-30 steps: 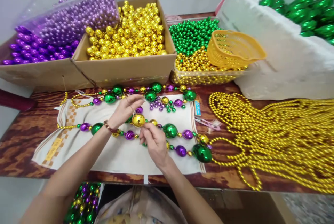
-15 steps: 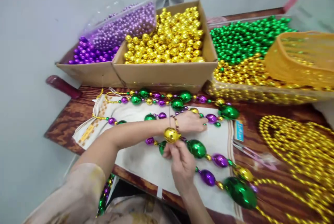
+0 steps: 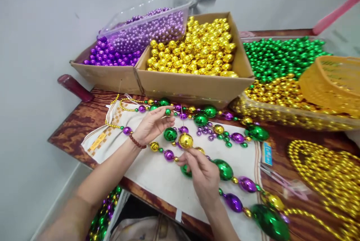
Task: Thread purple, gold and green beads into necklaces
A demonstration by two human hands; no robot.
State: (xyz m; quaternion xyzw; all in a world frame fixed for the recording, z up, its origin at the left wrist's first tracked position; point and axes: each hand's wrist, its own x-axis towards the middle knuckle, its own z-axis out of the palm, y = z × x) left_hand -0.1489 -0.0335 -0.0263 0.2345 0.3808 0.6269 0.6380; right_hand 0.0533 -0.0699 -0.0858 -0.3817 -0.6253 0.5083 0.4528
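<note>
Wooden table (image 3: 70,130) with white cloth (image 3: 157,173), cardboard boxes (image 3: 194,87), gold bead strands (image 3: 332,173).

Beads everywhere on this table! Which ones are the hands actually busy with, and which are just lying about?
In use:
- gold bead, held by the right hand
- small green bead, pinched by the left hand
- bead strand on the white cloth

Lying about:
- box of gold beads
- purple beads
- orange basket
- gold strings

Your left hand (image 3: 153,124) is raised, palm turned inward, fingers loosely curled with thumb and forefinger pinched together; bracelet on that wrist. Your right hand (image 3: 201,171) sits just below it, fingertips pinched upward. Both forearms bare, angled in from the bottom edge.
</note>
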